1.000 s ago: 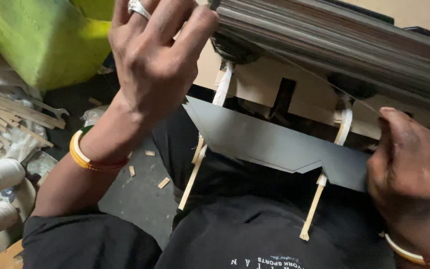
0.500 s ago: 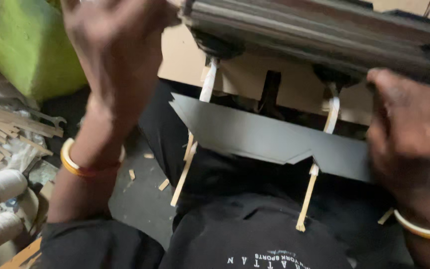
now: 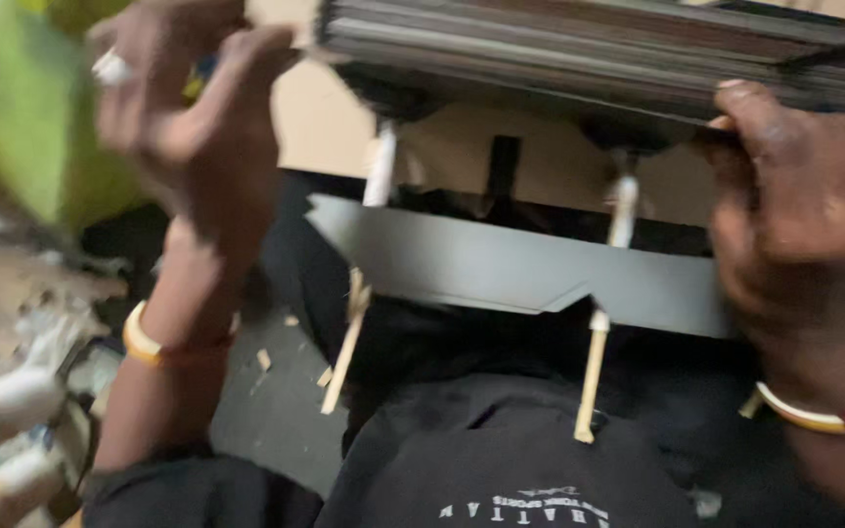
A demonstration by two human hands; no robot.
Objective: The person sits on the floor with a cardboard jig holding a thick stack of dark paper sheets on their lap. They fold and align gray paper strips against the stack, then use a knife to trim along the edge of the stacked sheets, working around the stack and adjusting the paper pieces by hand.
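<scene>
- The frame is blurred; the stack (image 3: 599, 44) of dark sheets runs off the top and right edges.
- Right hand (image 3: 799, 210) grips the stack's lower edge, fingers curled round it, hiding the grey sheet's (image 3: 511, 264) right end.
- Left hand (image 3: 193, 122) hangs half open beside the stack's left corner; whether it touches is unclear.
- Two sticks (image 3: 594, 376) cross behind the grey sheet, between the hands.
- A green block (image 3: 12, 117) lies left of the left hand.

The grey floor (image 3: 266, 420) shows at lower left of the frame. Small wood chips (image 3: 264, 359) lie scattered on it near the middle, and a blurred heap of pale wooden strips (image 3: 22, 293) lies at far left.
</scene>
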